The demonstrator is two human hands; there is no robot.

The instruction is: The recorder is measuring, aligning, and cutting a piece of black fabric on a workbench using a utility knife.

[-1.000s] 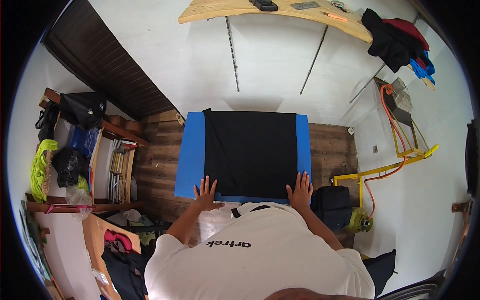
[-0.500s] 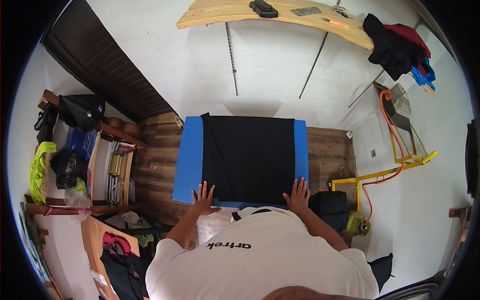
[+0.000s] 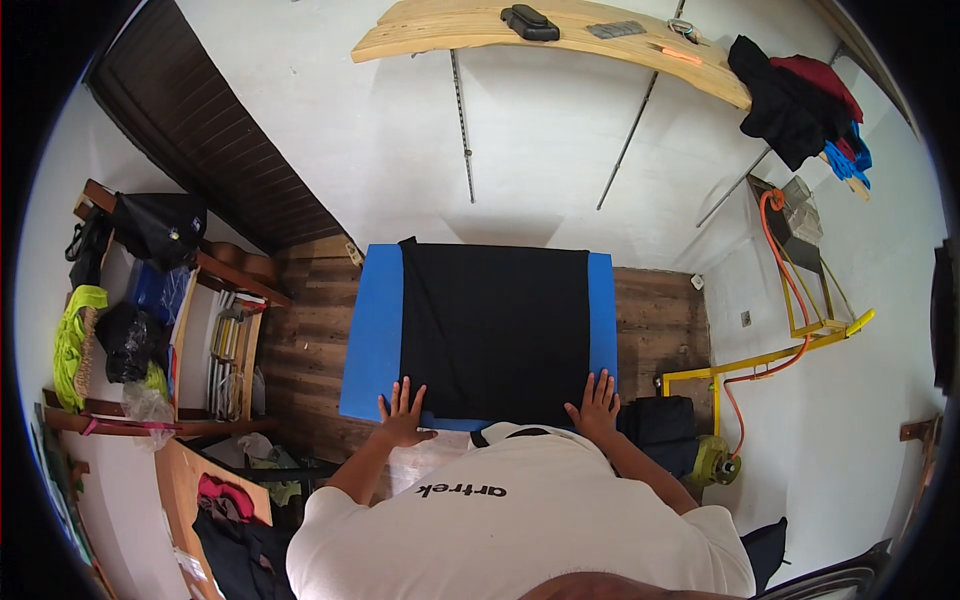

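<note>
- Cloth (image 3: pixel 495 330): black, spread across the middle of the blue desk (image 3: pixel 370 345).
- Left hand (image 3: pixel 403 420): palm down at the cloth's near left corner, fingers fanned, gripping nothing.
- Right hand (image 3: pixel 598 411): palm down at the near right corner, fingers spread, empty.
- Forearms (image 3: pixel 364 467): slanting inward toward the desk.

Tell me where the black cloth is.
In the head view, the black cloth lies near the centre, on the blue table, its near edge by the left hand and right hand.
</note>
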